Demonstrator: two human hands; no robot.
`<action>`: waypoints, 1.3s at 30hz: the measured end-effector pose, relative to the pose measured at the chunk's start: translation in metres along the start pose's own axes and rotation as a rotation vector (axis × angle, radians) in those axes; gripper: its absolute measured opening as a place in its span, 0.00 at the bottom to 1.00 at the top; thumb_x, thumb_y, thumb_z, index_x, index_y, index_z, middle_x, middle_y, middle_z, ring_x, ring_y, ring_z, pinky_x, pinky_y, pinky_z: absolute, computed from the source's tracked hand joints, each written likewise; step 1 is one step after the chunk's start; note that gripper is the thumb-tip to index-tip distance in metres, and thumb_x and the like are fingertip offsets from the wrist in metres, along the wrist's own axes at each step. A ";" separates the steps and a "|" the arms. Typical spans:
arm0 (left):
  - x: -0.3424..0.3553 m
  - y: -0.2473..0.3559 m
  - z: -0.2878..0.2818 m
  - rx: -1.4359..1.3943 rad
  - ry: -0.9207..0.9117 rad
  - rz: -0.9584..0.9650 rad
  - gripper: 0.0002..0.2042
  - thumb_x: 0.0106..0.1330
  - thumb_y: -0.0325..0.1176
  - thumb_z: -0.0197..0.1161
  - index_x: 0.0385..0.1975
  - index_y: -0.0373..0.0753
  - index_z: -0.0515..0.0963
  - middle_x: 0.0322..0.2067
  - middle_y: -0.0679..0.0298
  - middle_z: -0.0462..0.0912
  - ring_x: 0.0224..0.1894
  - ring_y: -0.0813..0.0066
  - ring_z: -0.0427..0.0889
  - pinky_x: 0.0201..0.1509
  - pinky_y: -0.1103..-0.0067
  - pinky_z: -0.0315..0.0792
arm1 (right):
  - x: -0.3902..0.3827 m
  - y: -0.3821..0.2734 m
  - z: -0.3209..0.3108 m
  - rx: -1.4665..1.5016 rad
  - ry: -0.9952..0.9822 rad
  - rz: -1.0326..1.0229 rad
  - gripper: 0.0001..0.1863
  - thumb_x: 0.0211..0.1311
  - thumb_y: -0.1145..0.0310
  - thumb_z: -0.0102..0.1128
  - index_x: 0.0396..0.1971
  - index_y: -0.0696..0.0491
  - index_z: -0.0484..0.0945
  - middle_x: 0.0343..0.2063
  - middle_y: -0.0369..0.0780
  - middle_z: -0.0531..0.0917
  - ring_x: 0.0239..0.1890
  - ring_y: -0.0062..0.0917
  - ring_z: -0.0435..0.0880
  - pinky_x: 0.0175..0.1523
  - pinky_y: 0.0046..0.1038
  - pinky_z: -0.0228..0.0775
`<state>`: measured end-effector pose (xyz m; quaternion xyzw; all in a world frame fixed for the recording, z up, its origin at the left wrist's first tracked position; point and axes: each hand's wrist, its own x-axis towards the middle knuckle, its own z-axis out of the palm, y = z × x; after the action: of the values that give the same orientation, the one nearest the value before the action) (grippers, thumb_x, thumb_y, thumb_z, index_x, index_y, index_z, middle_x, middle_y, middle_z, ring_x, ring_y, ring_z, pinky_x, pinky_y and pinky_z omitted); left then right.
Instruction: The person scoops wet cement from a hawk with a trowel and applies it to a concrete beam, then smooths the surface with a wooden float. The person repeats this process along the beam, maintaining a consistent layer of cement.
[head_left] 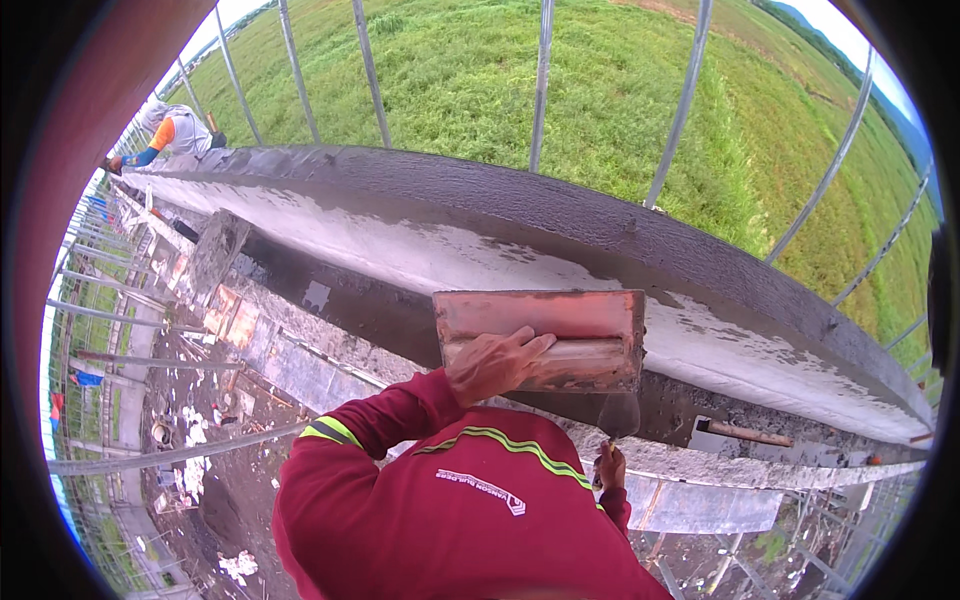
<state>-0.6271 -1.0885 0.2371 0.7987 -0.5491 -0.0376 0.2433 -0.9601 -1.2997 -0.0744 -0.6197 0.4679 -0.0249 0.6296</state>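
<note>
My left hand (490, 368) is closed round the handle of a reddish rectangular plastering float (540, 310). The float's handle side faces up, and its worn edges carry grey smears. It hangs in front of the pale wall face (350, 235), below a dark, wet-looking concrete ledge (480, 190). Lower and to the right, my right hand (611, 466) grips a small pointed trowel (620, 413). The trowel's dark blade points away from me, just under the float's lower right corner. My sleeve partly hides the right wrist.
Metal posts (541, 90) rise along the ledge before a grassy field (460, 80). At far left a co-worker (180, 130) leans on the ledge. A wooden strip (745, 433) lies in the dark trough. Metal sheets (705, 508) and a drop to debris-strewn ground (225, 510) lie on the near side.
</note>
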 end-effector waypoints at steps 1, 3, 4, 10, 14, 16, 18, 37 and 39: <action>0.002 0.001 -0.018 -0.047 0.090 -0.018 0.19 0.69 0.35 0.62 0.57 0.38 0.73 0.37 0.55 0.77 0.31 0.50 0.82 0.34 0.61 0.76 | 0.008 0.001 -0.001 -0.027 -0.021 -0.025 0.21 0.72 0.53 0.54 0.29 0.57 0.78 0.15 0.39 0.78 0.15 0.26 0.77 0.23 0.32 0.68; 0.009 -0.003 -0.049 -0.137 0.266 -0.047 0.15 0.70 0.35 0.61 0.52 0.34 0.73 0.34 0.51 0.78 0.32 0.46 0.80 0.35 0.59 0.75 | 0.026 0.001 -0.002 -0.148 -0.034 -0.047 0.20 0.71 0.54 0.55 0.29 0.57 0.78 0.16 0.40 0.78 0.16 0.27 0.77 0.24 0.33 0.68; 0.017 -0.012 -0.063 -0.082 0.256 -0.085 0.13 0.70 0.35 0.60 0.48 0.33 0.74 0.33 0.49 0.78 0.32 0.45 0.80 0.37 0.60 0.74 | 0.035 -0.001 0.000 -0.287 -0.070 -0.358 0.21 0.71 0.52 0.54 0.29 0.57 0.78 0.17 0.40 0.78 0.18 0.28 0.79 0.25 0.34 0.69; 0.051 -0.089 -0.124 0.150 0.376 -0.230 0.13 0.69 0.36 0.61 0.35 0.30 0.74 0.33 0.39 0.79 0.40 0.37 0.79 0.40 0.57 0.73 | 0.057 -0.040 0.004 -0.191 -0.103 -0.271 0.21 0.71 0.52 0.55 0.29 0.56 0.78 0.17 0.35 0.76 0.18 0.21 0.76 0.24 0.29 0.65; 0.046 -0.142 -0.149 0.216 0.324 -0.477 0.16 0.69 0.41 0.61 0.38 0.30 0.76 0.34 0.38 0.81 0.41 0.38 0.81 0.44 0.56 0.73 | 0.054 -0.057 0.006 -0.236 -0.130 -0.257 0.21 0.71 0.53 0.55 0.27 0.58 0.77 0.16 0.38 0.78 0.18 0.23 0.78 0.25 0.31 0.68; 0.037 -0.170 -0.163 0.249 0.300 -0.572 0.17 0.69 0.43 0.59 0.41 0.31 0.78 0.36 0.39 0.82 0.43 0.39 0.82 0.47 0.56 0.74 | 0.054 -0.057 0.006 -0.253 -0.147 -0.255 0.22 0.71 0.53 0.55 0.27 0.58 0.77 0.16 0.38 0.78 0.18 0.24 0.79 0.25 0.31 0.68; 0.025 -0.199 -0.176 0.306 0.300 -0.673 0.18 0.69 0.44 0.58 0.43 0.32 0.79 0.38 0.39 0.83 0.44 0.40 0.83 0.51 0.56 0.75 | 0.056 -0.052 0.003 -0.267 -0.146 -0.224 0.22 0.70 0.52 0.55 0.27 0.58 0.78 0.16 0.39 0.78 0.18 0.25 0.79 0.25 0.32 0.68; 0.091 -0.118 -0.117 0.143 0.214 -0.301 0.12 0.68 0.36 0.62 0.34 0.32 0.72 0.31 0.39 0.80 0.38 0.36 0.81 0.42 0.53 0.73 | 0.081 -0.053 0.008 -0.271 -0.244 -0.099 0.22 0.70 0.50 0.56 0.26 0.55 0.76 0.17 0.35 0.76 0.18 0.22 0.76 0.25 0.31 0.66; 0.079 -0.134 -0.134 0.213 0.210 -0.392 0.14 0.69 0.39 0.60 0.38 0.31 0.74 0.32 0.38 0.81 0.39 0.37 0.81 0.43 0.54 0.73 | 0.080 -0.053 0.005 -0.282 -0.243 -0.102 0.22 0.70 0.50 0.56 0.27 0.56 0.76 0.16 0.35 0.76 0.17 0.21 0.76 0.23 0.30 0.66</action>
<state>-0.4364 -1.0756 0.3137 0.9106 -0.3563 0.0570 0.2015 -0.8834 -1.3568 -0.0776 -0.7231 0.3554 0.0840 0.5863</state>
